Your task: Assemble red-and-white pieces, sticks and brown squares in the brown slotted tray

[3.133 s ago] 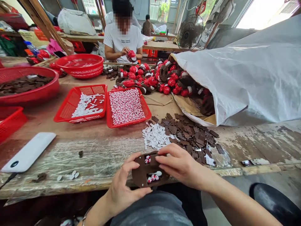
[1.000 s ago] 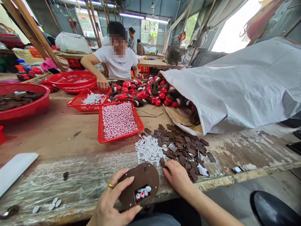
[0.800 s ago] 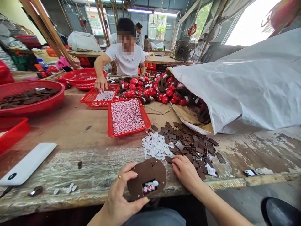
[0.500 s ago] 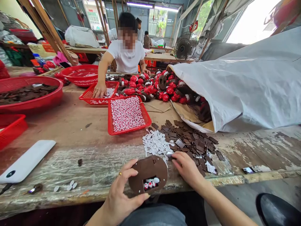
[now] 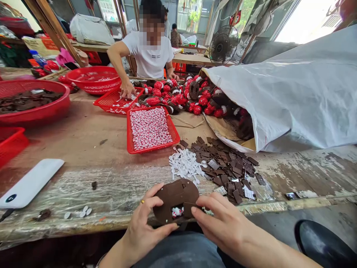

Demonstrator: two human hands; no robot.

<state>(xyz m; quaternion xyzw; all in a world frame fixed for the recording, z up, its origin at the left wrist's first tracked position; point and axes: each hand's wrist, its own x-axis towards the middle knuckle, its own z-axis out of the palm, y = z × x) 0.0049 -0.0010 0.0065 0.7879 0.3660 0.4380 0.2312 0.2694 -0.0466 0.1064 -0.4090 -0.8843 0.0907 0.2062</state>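
My left hand (image 5: 149, 217) grips a brown oval plastic base (image 5: 174, 191) by its left side, over the table's front edge. Small red-and-white pieces (image 5: 177, 212) show in a rectangular opening in the base. My right hand (image 5: 220, 216) pinches a flat brown cover (image 5: 189, 209) that lies over the right part of that opening. Beyond the base are a heap of small white spoon-shaped pieces (image 5: 185, 163) and a spread pile of brown covers (image 5: 231, 167).
A red basket (image 5: 153, 150) holds many red-and-white pieces. Behind it, a person's hand (image 5: 127, 89) reaches into another red basket (image 5: 104, 104). Red-and-brown toys (image 5: 178, 96) spill from a large white sack (image 5: 292, 104). A white power bank (image 5: 33, 182) lies at left.
My right hand has moved from the pile to the base, bringing a brown cover onto its opening. My left hand keeps hold of the base. The other person's hand has shifted in the basket.
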